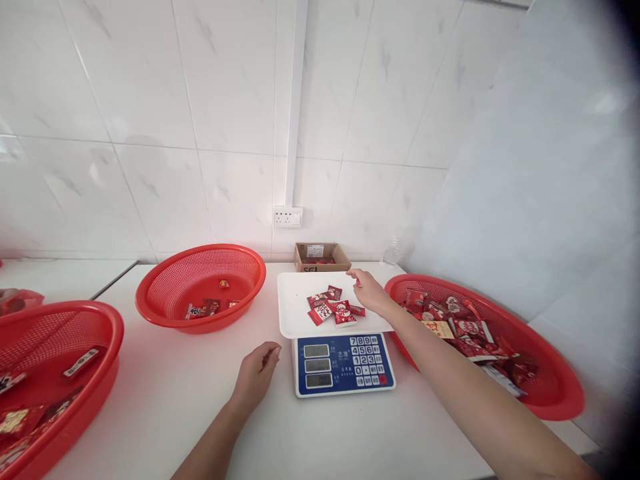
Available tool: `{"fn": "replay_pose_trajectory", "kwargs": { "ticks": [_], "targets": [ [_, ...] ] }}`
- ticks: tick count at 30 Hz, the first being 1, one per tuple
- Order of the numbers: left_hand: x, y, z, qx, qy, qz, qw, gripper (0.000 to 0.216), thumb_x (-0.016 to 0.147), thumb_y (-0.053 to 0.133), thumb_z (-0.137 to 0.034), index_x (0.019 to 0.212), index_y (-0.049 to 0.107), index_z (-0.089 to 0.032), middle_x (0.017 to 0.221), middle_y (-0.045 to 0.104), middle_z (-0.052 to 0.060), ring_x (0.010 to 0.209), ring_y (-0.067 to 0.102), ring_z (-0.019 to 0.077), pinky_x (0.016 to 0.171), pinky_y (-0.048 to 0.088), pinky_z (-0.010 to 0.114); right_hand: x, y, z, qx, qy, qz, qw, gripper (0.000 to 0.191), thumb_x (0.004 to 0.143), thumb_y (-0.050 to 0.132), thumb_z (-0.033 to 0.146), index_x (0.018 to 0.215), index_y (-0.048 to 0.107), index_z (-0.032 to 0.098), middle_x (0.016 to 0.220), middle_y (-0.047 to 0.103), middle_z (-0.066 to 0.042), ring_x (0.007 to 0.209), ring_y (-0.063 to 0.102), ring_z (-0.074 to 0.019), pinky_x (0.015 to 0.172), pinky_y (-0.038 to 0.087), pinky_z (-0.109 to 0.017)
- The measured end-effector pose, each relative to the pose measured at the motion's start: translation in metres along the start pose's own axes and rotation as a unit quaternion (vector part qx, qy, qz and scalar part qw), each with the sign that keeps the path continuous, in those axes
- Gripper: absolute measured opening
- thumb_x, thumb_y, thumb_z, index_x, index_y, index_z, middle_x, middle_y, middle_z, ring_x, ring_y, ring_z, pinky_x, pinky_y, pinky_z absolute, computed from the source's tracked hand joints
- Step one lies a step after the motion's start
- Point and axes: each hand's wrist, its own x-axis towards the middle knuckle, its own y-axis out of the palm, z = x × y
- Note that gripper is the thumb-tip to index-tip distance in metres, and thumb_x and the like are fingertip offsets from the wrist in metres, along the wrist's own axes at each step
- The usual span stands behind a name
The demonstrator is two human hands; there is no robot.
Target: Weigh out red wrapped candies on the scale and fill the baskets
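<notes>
My right hand (371, 292) is over the back right part of the scale's white tray (290, 323), fingers curled. A speck of red shows at its fingers, too small to name. Several small red and white packets (343, 312) lie in a loose pile on the tray, left of that hand. Below the tray is the blue key panel (345, 363) of a digital scale, with three grey displays. My left hand (254, 375) rests on the white table, left of the scale, loosely closed with nothing visible in it.
Red plastic baskets with packets stand at the back left (200, 257), front left (107, 373) and right (560, 393), the last under my right forearm. A cardboard box (345, 259) sits behind the scale, against the tiled wall (240, 193) with a socket (288, 217).
</notes>
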Motion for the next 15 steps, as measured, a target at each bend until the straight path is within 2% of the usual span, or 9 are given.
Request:
{"fn": "replay_pose_trajectory", "kwargs": {
  "ticks": [4, 7, 10, 12, 15],
  "targets": [
    [0.001, 0.000, 0.003, -0.015, -0.004, -0.009, 1.000, 0.032, 0.084, 0.041, -0.048, 0.084, 0.059, -0.021, 0.070, 0.061, 0.000, 0.067, 0.060, 0.0163, 0.064, 0.048, 0.027, -0.003, 0.003, -0.002, 0.077, -0.037, 0.076, 0.993, 0.057, 0.081, 0.039, 0.010, 0.136, 0.034, 0.025, 0.141, 0.036, -0.005, 0.121, 0.044, -0.0169, 0.095, 0.039, -0.030],
    [0.002, 0.001, 0.006, -0.019, -0.005, -0.013, 1.000, 0.032, 0.083, 0.041, -0.047, 0.084, 0.059, -0.021, 0.070, 0.061, 0.000, 0.068, 0.060, 0.0163, 0.064, 0.048, 0.027, -0.007, 0.003, -0.001, 0.108, -0.061, 0.101, 0.987, 0.057, 0.086, 0.042, 0.023, 0.141, 0.025, 0.029, 0.146, 0.030, -0.004, 0.129, 0.034, -0.0186, 0.102, 0.034, -0.037],
    [0.002, 0.001, 0.005, -0.020, -0.006, -0.011, 1.000, 0.032, 0.084, 0.041, -0.047, 0.084, 0.060, -0.021, 0.071, 0.062, 0.000, 0.067, 0.060, 0.0161, 0.064, 0.048, 0.027, -0.015, 0.004, 0.002, 0.059, -0.088, 0.116, 0.988, 0.061, 0.085, 0.047, 0.041, 0.141, 0.027, 0.026, 0.145, 0.031, -0.008, 0.132, 0.029, -0.0214, 0.106, 0.027, -0.040],
    [0.001, 0.001, 0.004, -0.019, -0.005, -0.007, 1.000, 0.032, 0.084, 0.041, -0.047, 0.084, 0.060, -0.021, 0.070, 0.062, 0.000, 0.067, 0.060, 0.0161, 0.064, 0.048, 0.027, -0.022, 0.008, 0.007, 0.003, -0.094, 0.140, 0.986, 0.068, 0.082, 0.049, 0.053, 0.141, 0.030, 0.025, 0.147, 0.026, -0.010, 0.135, 0.019, -0.0265, 0.108, 0.021, -0.046],
    [0.000, 0.001, 0.002, -0.014, 0.001, -0.002, 1.000, 0.032, 0.084, 0.041, -0.048, 0.083, 0.059, -0.022, 0.069, 0.061, 0.000, 0.067, 0.059, 0.0161, 0.063, 0.047, 0.027, -0.033, 0.018, 0.016, -0.069, -0.096, 0.171, 0.978, 0.069, 0.080, 0.044, 0.064, 0.140, 0.032, 0.032, 0.151, 0.017, -0.007, 0.137, 0.003, -0.0326, 0.106, 0.009, -0.058]
  ]
}}
